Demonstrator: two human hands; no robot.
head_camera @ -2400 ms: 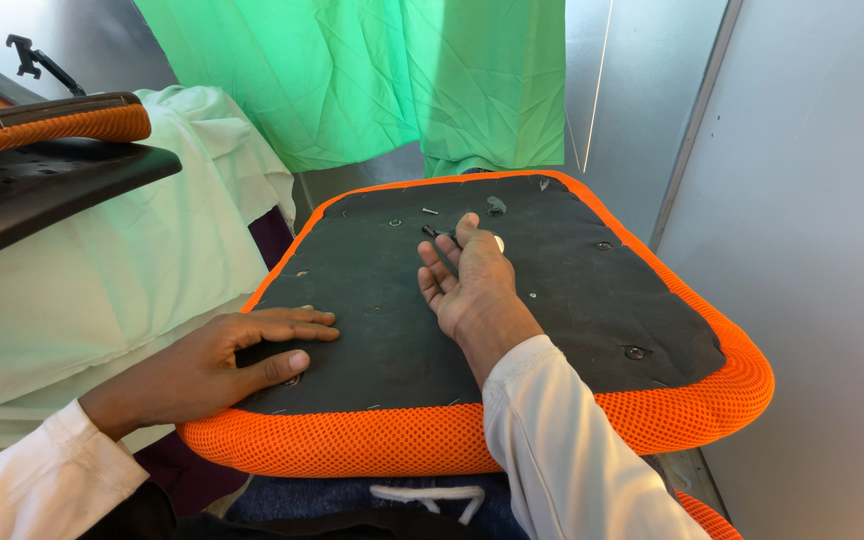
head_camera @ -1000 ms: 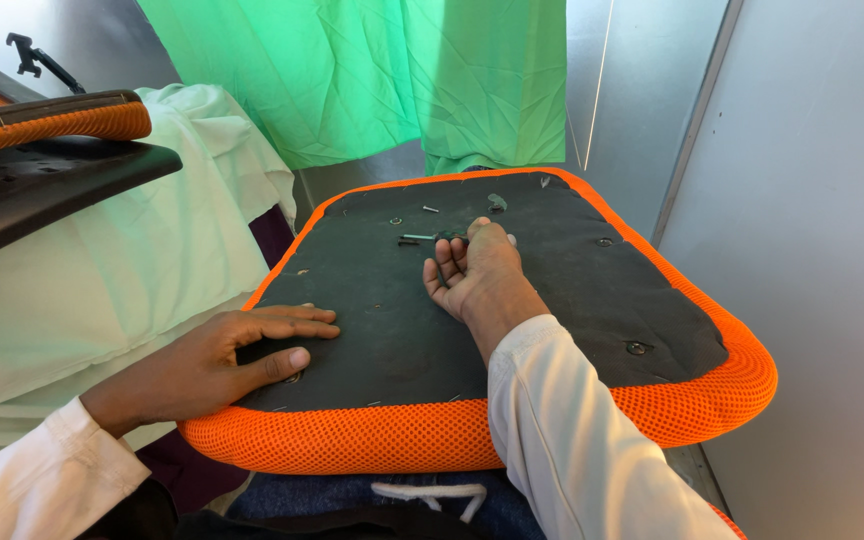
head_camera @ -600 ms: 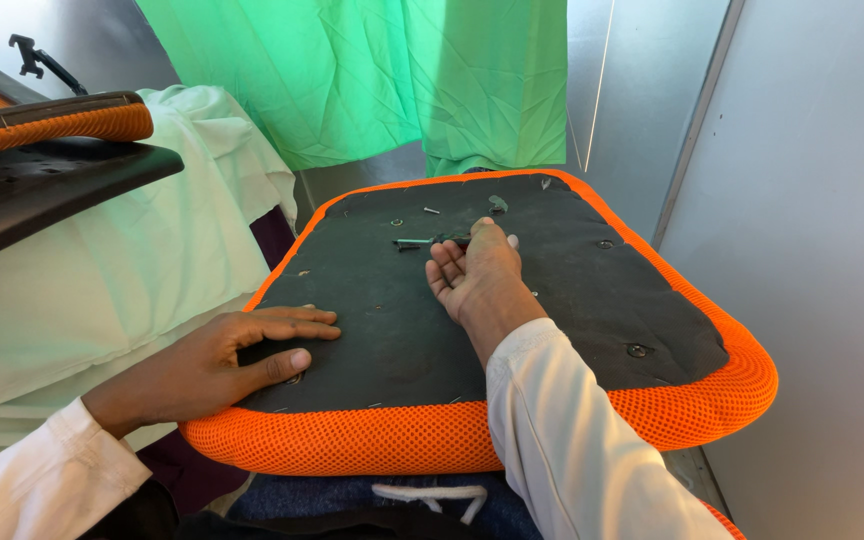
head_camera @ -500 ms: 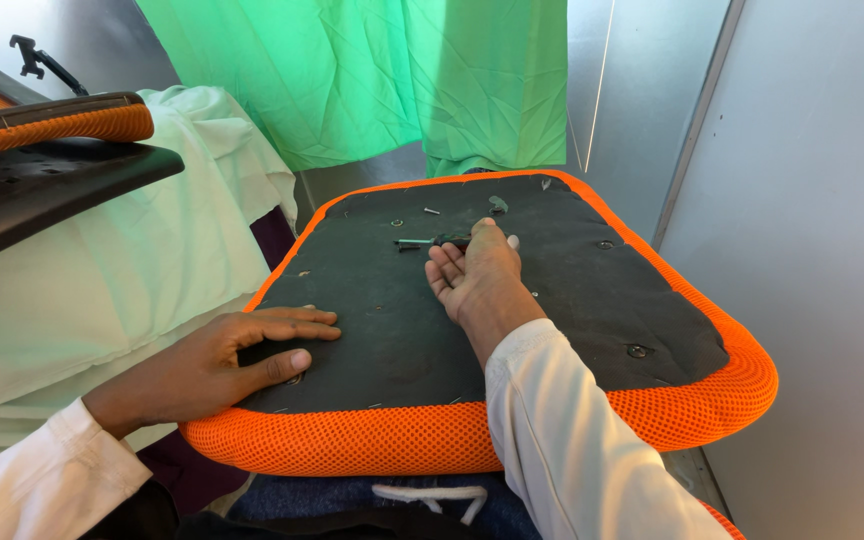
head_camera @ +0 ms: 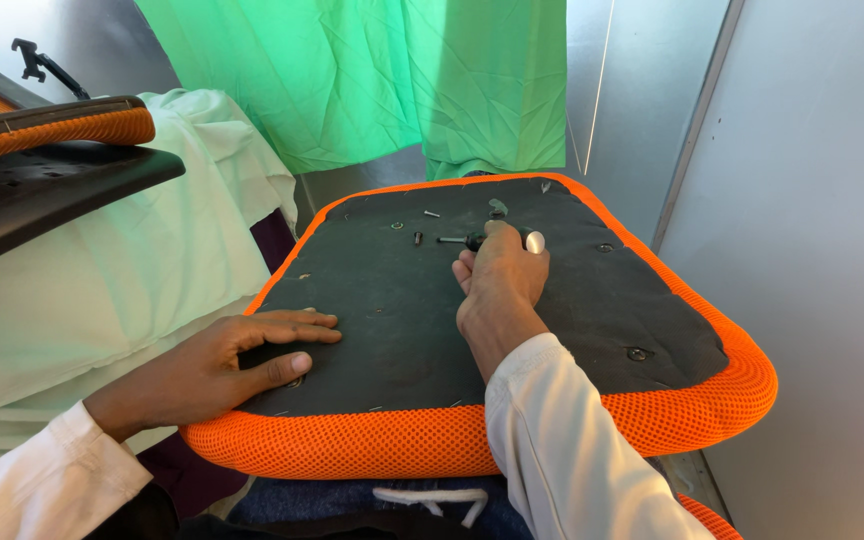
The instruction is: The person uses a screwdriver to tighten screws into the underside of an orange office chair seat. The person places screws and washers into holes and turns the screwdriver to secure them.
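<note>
An upturned seat cushion, with an orange mesh rim (head_camera: 552,430) and a black underside panel (head_camera: 392,310), lies across my lap. My left hand (head_camera: 214,366) rests flat on the panel's near left corner, fingers spread. My right hand (head_camera: 497,280) is at the far middle of the panel, knuckles up, fingers closed around a dark bolt (head_camera: 462,240) whose shaft points left. A small silver round piece (head_camera: 535,241) shows at the far side of that hand. Loose hardware lies just beyond: a small screw (head_camera: 432,213), a washer (head_camera: 397,226) and a short dark piece (head_camera: 417,238).
A second orange and black seat part (head_camera: 42,160) lies at the left on a pale cloth (head_camera: 132,270). Green fabric (head_camera: 382,80) hangs behind. A grey wall panel (head_camera: 812,250) stands close on the right. Threaded holes (head_camera: 638,353) dot the black panel.
My right hand, first open with the palm up, has turned over, moved slightly farther away and closed on the bolt. My left hand has stayed put.
</note>
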